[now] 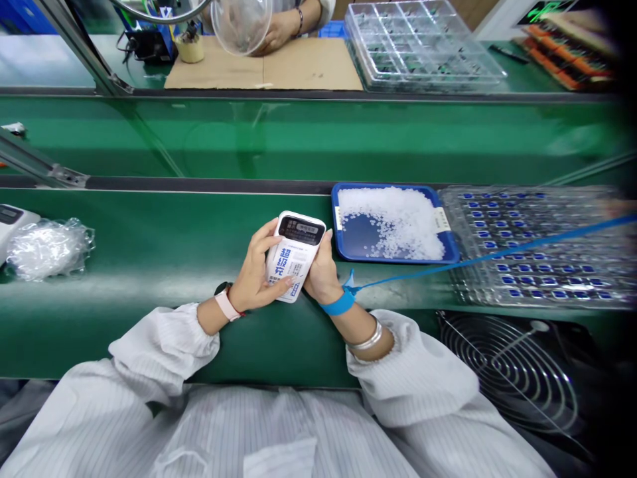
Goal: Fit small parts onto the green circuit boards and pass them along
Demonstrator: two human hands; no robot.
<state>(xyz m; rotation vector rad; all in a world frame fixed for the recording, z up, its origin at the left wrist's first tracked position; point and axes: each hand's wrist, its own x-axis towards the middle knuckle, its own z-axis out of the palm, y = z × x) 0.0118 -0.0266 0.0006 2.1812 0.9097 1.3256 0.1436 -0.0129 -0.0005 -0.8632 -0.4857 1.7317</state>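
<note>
A white power bank (pixel 294 257), with a dark panel at its top end and blue lettering below, is held tilted in front of me over the green bench. My left hand (pixel 259 269) grips its left side, with the thumb lying across the lower front. Along the right edge and behind it, my right hand (pixel 322 271) closes on the same power bank; most of those fingers are hidden. A blue wrist strap (pixel 339 303) circles my right wrist, and its cord runs off to the right.
Right of my hands lies a blue tray (pixel 365 255) of small white rings, beside stacked clear trays (pixel 527 265) of blue-topped parts. A fan (pixel 507 372) sits lower right. Crumpled clear plastic (pixel 50 249) is at left. Across the bench, a co-worker's hand (pixel 281 30) is near a clear tub (pixel 241 23).
</note>
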